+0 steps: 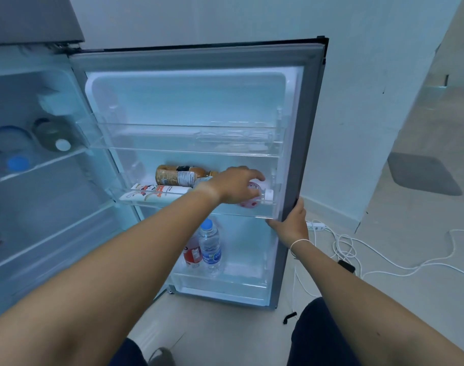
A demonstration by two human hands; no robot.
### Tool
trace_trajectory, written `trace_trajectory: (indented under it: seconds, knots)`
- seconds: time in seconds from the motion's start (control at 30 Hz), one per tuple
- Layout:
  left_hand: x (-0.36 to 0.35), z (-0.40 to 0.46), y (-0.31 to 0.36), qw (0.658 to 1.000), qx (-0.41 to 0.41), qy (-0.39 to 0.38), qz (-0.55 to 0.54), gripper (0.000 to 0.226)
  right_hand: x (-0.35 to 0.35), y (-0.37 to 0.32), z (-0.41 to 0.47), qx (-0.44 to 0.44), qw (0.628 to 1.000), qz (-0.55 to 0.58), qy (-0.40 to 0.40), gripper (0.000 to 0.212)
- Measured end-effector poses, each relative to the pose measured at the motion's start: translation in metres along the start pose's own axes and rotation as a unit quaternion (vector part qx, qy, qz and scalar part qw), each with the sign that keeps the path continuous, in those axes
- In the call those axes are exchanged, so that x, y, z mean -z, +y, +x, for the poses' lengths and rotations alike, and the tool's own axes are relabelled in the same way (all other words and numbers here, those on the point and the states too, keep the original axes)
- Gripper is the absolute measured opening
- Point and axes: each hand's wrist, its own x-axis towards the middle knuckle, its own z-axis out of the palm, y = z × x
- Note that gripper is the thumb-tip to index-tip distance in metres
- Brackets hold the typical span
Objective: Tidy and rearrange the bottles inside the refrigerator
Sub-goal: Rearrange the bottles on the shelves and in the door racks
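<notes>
Pale floor tiles (pixel 410 299) and white walls surround an open grey refrigerator door (pixel 294 154), seen from above.

On the middle clear plastic door shelf (pixel 199 206), a clear bottle with a pink-and-red label and white cap (pixel 254 196) is lying on its side at the right end, cap pointing toward the door's edge. It is gripped from above by the left hand (pixel 233 186), whose fingers are curled over its body. Just behind and to the left on the same shelf, a brown bottle with a tan label (pixel 182 175) is lying on its side, and in front of it a white carton-like bottle with red and black print (pixel 154 192) is also lying flat, against the shelf's front rail.

On the lowest door shelf (pixel 220 280), a clear water bottle with a blue cap and blue label (pixel 209 247) is standing upright, touching a bottle of red drink (pixel 192 253) just to its left, partly hidden by the forearm. The upper clear door shelf (pixel 186 140) is seen above.

The door's outer edge is held by the right hand (pixel 291 223), fingers wrapped around it; a white string bracelet (pixel 299 243) is worn on that wrist.

Inside the refrigerator compartment at the left, blurred round containers and a blue-capped bottle (pixel 18 163) are resting on glass shelves (pixel 40 165). A white power strip (pixel 316 225) with white cables (pixel 384 260) is lying on the floor to the right, and a grey mat (pixel 423 175) lies further back.
</notes>
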Motion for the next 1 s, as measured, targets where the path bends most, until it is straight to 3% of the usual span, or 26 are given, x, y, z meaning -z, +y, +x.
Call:
trace_trajectory:
  seconds: [0.23, 0.4, 0.5, 0.63, 0.8, 1.0]
  knots:
    - [0.018, 0.025, -0.009, 0.988, 0.063, -0.139, 0.019, 0.061, -0.004, 0.003, 0.007, -0.006, 1.000, 0.001, 0.004, 0.102]
    - [0.020, 0.032, -0.008, 0.985, 0.060, -0.160, 0.037, 0.055, -0.002, 0.005, 0.007, 0.001, 1.000, 0.001, 0.003, 0.102]
    - [0.021, 0.031, -0.011, 0.991, 0.045, -0.125, 0.030, 0.057, -0.002, 0.006, 0.007, 0.005, 1.000, 0.000, 0.001, 0.103]
    - [0.023, 0.010, -0.012, 0.998, 0.005, -0.022, -0.059, 0.053, -0.001, 0.007, 0.008, 0.009, 1.000, 0.003, 0.000, 0.103]
    - [0.020, -0.024, -0.013, 0.989, -0.085, 0.075, -0.091, 0.051, -0.001, 0.008, 0.008, 0.007, 1.000, -0.004, -0.001, 0.102]
    - [0.007, -0.048, -0.020, 0.972, -0.126, 0.173, -0.099, 0.051, -0.001, 0.010, 0.009, 0.009, 1.000, -0.016, -0.002, 0.103]
